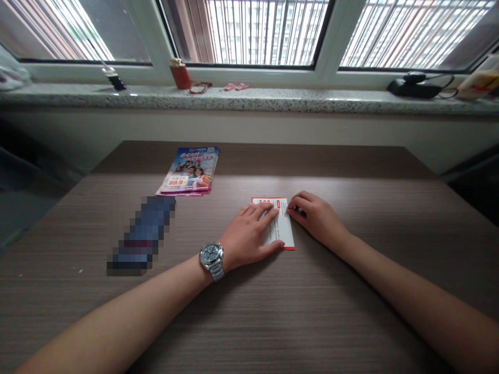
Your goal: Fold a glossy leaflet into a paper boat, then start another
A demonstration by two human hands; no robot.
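Observation:
A small white leaflet (pixel 287 234) with red edges and red print lies on the brown table, apparently folded. My left hand (pixel 249 234), with a silver watch on its wrist, rests flat on it, fingers spread, covering much of its left side. At the leaflet's right edge is my right hand (pixel 315 215), its fingers curled and the tips of thumb and forefinger together at the paper's border. Farther back on the left sits a stack of colourful flyers (pixel 191 171), printed with people and "89.9".
A dark, pixelated flat object (pixel 142 236) lies left of my left forearm. Behind the table (pixel 249 322), a granite windowsill (pixel 296 101) carries a red container (pixel 180 74), a small dark bottle (pixel 114 79), pink bits (pixel 236 87) and a black device with a cable (pixel 415 85).

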